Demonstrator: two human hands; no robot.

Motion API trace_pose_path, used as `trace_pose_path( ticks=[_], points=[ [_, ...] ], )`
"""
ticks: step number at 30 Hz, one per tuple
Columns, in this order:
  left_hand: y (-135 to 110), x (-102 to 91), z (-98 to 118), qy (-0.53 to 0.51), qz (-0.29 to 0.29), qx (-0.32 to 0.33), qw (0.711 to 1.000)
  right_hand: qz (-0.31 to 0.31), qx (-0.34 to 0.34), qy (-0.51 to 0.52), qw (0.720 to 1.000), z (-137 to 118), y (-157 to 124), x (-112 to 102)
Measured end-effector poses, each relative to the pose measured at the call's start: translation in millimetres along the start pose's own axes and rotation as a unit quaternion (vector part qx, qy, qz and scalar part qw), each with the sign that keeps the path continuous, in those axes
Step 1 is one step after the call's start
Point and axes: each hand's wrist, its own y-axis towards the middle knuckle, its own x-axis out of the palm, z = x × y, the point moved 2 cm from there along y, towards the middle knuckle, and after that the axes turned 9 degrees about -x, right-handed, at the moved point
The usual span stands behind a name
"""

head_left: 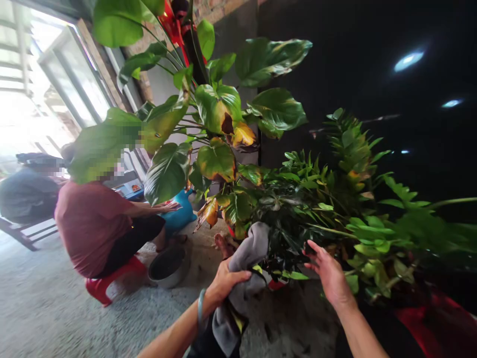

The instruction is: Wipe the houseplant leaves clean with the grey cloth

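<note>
A grey cloth [257, 243] hangs from my left hand [228, 281], whose fingers are closed round its middle. The cloth's lower end drapes below the wrist, which wears a pale bangle [200, 304]. My right hand [330, 273] is raised with fingers apart and nothing in it, close to the leaves of a low green plant [298, 199]. Beyond the cloth rises a tall broad-leaved plant [216, 159]; several of its lower leaves are yellow and brown at the edges.
To the left a person in a red shirt [89, 223] sits on a red stool [99, 286], near a dark round tub [167, 266] and a blue object [179, 211]. Another person [30, 189] sits farther back. A dark shiny wall [357, 74] stands behind the plants.
</note>
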Motion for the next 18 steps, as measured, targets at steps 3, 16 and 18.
trace_pose_path(
  ticks=[3,16,18],
  points=[
    [-3.3,-12.0,42.9,-0.038,0.068,0.047,0.996,-0.006,-0.002,0.008,1.000,1.6,0.8,-0.4],
    [0.4,32.0,-12.8,-0.017,-0.112,-0.034,0.993,0.027,-0.020,-0.013,0.999,10.3,4.5,6.3],
    [-4.7,25.3,-9.5,0.007,-0.105,-0.028,0.994,0.036,-0.021,-0.016,0.999,11.0,4.5,10.3]
  ],
)
